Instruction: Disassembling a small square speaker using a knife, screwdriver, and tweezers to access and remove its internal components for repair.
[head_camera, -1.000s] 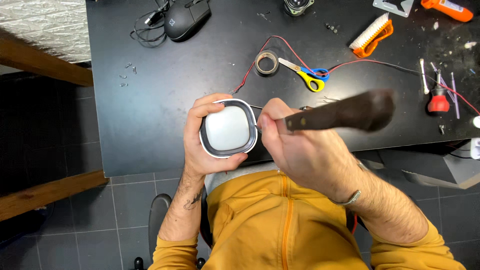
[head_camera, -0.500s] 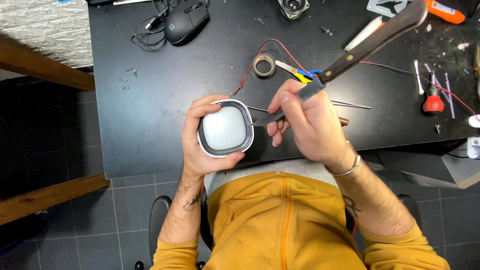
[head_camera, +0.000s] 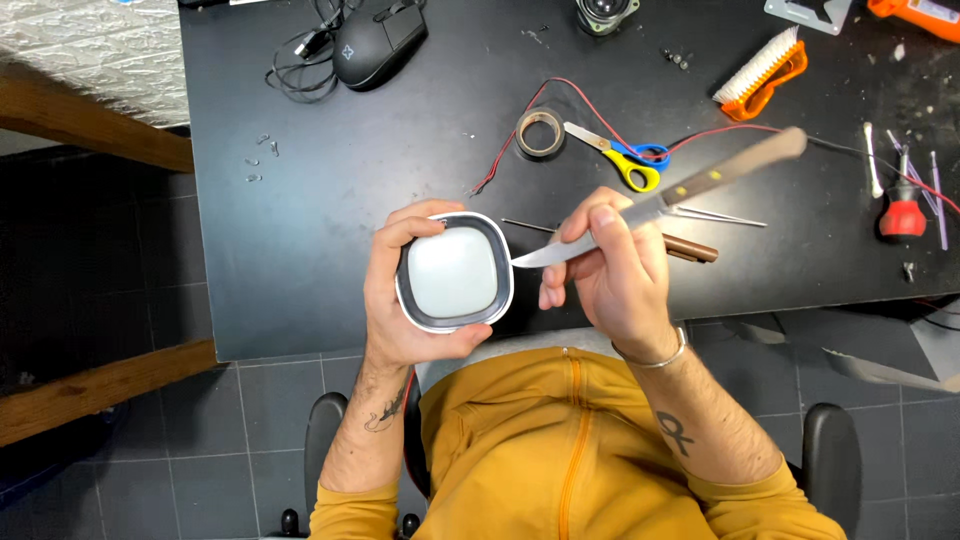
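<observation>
Holding a rounded square device (head_camera: 455, 272), pale grey face up inside a dark rim, in the left hand (head_camera: 400, 300), fingers wrapped around its edge, just above the near edge of the black bench (head_camera: 330, 220). Gripping a knife (head_camera: 650, 205) in the right hand (head_camera: 610, 280), fingers clamped on the blade near the wooden handle, handle pointing up and to the right, blade tip touching or just beside the right rim of the device; cannot tell which. Hands close together, both closed on what is held. Lying on the bench behind the hands: a roll of tape (head_camera: 540, 131), yellow and blue scissors (head_camera: 625, 160), a red wire (head_camera: 560, 100) running across the top, a thin metal rod (head_camera: 720, 215) and a brown stick (head_camera: 690, 248) partly hidden by the right hand. Farther back, a black mouse (head_camera: 375, 45) with its coiled cable, an orange brush (head_camera: 762, 72) with white bristles, and a red-handled screwdriver (head_camera: 903, 205) near the right edge. Wearing a mustard top (head_camera: 560, 460), a bracelet (head_camera: 655, 355) on the right wrist.
</observation>
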